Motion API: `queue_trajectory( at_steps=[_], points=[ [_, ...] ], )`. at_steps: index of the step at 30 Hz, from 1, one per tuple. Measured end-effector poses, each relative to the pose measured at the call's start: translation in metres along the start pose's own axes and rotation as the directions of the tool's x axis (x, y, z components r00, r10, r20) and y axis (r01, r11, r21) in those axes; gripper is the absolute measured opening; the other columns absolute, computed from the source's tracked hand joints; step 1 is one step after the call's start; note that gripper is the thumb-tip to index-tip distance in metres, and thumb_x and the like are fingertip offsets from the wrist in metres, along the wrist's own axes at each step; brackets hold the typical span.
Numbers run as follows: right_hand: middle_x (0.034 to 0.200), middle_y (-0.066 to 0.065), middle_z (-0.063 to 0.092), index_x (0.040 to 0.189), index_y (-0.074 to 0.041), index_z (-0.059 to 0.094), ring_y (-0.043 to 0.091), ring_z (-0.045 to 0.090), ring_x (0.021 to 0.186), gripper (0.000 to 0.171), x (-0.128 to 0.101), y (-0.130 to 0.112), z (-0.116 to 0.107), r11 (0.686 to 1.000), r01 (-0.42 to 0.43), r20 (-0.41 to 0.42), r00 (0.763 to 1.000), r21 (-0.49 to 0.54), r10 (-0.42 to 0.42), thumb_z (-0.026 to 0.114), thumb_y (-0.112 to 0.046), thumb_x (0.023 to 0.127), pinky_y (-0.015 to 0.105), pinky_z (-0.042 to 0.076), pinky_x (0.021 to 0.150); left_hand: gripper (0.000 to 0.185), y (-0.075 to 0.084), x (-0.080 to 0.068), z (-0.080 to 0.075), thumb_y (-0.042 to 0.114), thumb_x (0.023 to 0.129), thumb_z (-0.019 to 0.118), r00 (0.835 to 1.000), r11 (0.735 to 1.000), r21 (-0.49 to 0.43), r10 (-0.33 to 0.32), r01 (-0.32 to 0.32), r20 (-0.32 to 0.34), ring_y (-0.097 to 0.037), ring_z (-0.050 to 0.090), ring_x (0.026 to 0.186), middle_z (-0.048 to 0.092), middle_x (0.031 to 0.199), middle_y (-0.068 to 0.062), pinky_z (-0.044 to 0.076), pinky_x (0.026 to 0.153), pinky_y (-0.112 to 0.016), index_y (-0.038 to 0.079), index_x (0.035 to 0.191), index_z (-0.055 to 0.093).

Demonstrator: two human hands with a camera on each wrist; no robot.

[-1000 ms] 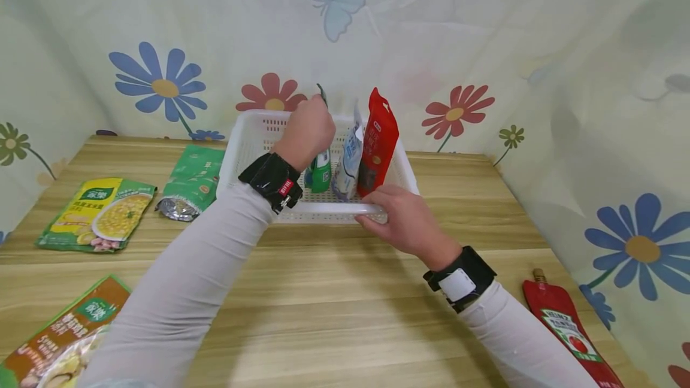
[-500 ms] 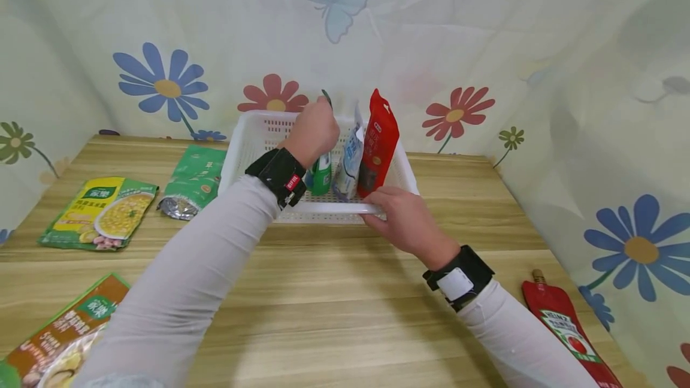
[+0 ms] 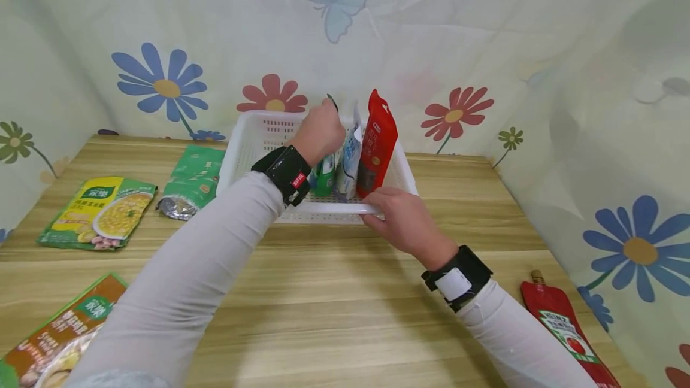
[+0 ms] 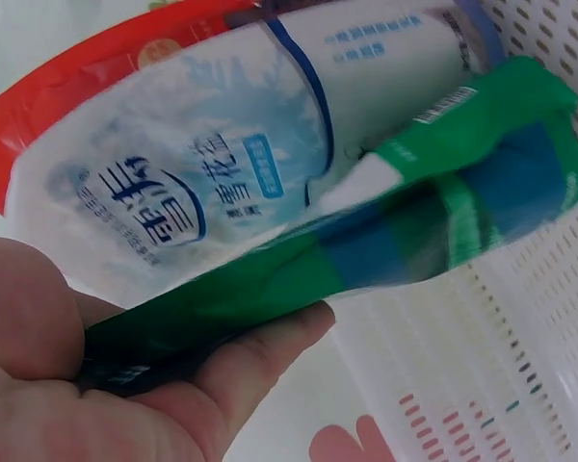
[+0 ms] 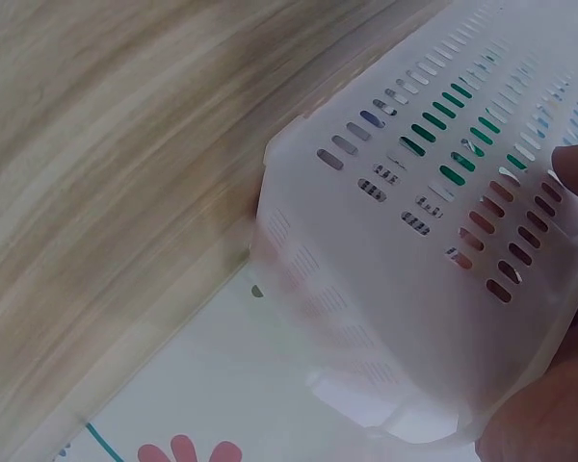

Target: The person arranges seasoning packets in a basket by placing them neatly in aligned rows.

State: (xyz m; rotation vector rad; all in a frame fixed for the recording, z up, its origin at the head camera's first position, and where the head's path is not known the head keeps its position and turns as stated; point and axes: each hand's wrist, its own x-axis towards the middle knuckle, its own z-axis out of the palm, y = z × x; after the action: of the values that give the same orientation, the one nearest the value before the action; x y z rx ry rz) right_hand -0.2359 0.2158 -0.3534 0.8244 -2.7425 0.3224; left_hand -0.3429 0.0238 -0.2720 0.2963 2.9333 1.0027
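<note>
A white slotted basket stands on the wooden table at the back. Inside it a green pouch, a pale blue-and-white pouch and a red pouch stand upright side by side. My left hand grips the top of the green pouch, which leans against the blue-and-white pouch. My right hand grips the basket's near rim at its right end.
On the table's left lie a green foil pouch, a yellow-green corn soup packet and a brown soup packet. A red ketchup pouch lies at the near right. Flowered cloth walls the table in.
My left hand has moved the green pouch to the right and lower, up against the blue-and-white pouch. The right hand stays on the basket rim.
</note>
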Motion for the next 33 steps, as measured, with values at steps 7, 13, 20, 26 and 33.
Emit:
queue_trajectory(
  at_steps=[7, 13, 20, 26, 33],
  points=[
    [0.099, 0.002, 0.076, 0.109, -0.012, 0.077, 0.018, 0.067, 0.084, 0.022, 0.001, -0.001, 0.0, 1.0, 0.006, -0.006, 1.0, -0.007, -0.006, 0.08, -0.023, 0.09, 0.035, 0.06, 0.079, 0.055, -0.002, 0.0, 0.001, 0.018, 0.106, 0.041, 0.999, 1.0, -0.005, -0.009, 0.01, 0.054, -0.027, 0.063, 0.086, 0.061, 0.109, -0.018, 0.045, 0.066, -0.031, -0.005, 0.154, 0.025],
    [0.099, 0.002, 0.076, 0.11, -0.012, 0.077, 0.018, 0.068, 0.085, 0.022, 0.002, -0.001, -0.001, 1.0, 0.0, 0.002, 1.0, -0.012, 0.0, 0.08, -0.023, 0.09, 0.036, 0.061, 0.079, 0.048, 0.006, -0.001, -0.004, 0.017, 0.106, 0.043, 0.989, 0.999, 0.031, -0.047, 0.043, 0.139, -0.024, 0.055, 0.075, 0.052, 0.101, -0.012, 0.039, 0.058, -0.029, -0.005, 0.148, 0.034],
    [0.099, 0.002, 0.076, 0.11, -0.012, 0.077, 0.017, 0.067, 0.084, 0.022, 0.001, 0.001, 0.0, 1.0, 0.005, -0.004, 1.0, -0.002, -0.005, 0.08, -0.024, 0.09, 0.035, 0.061, 0.079, 0.024, 0.008, -0.001, -0.007, 0.014, 0.105, 0.042, 0.979, 0.995, 0.097, -0.036, 0.017, 0.201, -0.02, 0.046, 0.064, 0.044, 0.08, -0.006, 0.037, 0.055, -0.027, 0.004, 0.09, 0.057],
    [0.099, 0.002, 0.077, 0.11, -0.012, 0.077, 0.018, 0.067, 0.084, 0.023, 0.001, 0.002, 0.001, 1.0, 0.003, -0.009, 1.0, -0.008, -0.003, 0.08, -0.024, 0.09, 0.036, 0.061, 0.08, 0.019, 0.004, -0.001, -0.01, 0.011, 0.105, 0.044, 0.977, 0.996, 0.074, -0.067, 0.053, 0.203, -0.022, 0.055, 0.072, 0.051, 0.087, -0.009, 0.041, 0.055, -0.025, -0.001, 0.109, 0.059],
    [0.102, 0.003, 0.077, 0.112, -0.012, 0.076, 0.019, 0.069, 0.087, 0.026, 0.001, 0.0, 0.001, 1.0, -0.001, -0.002, 1.0, -0.009, 0.001, 0.081, -0.025, 0.09, 0.038, 0.061, 0.081, 0.019, 0.001, 0.0, -0.009, 0.009, 0.104, 0.044, 0.983, 0.998, 0.053, -0.054, 0.045, 0.173, -0.022, 0.054, 0.072, 0.048, 0.084, -0.008, 0.04, 0.055, -0.026, -0.001, 0.11, 0.059]
  ],
)
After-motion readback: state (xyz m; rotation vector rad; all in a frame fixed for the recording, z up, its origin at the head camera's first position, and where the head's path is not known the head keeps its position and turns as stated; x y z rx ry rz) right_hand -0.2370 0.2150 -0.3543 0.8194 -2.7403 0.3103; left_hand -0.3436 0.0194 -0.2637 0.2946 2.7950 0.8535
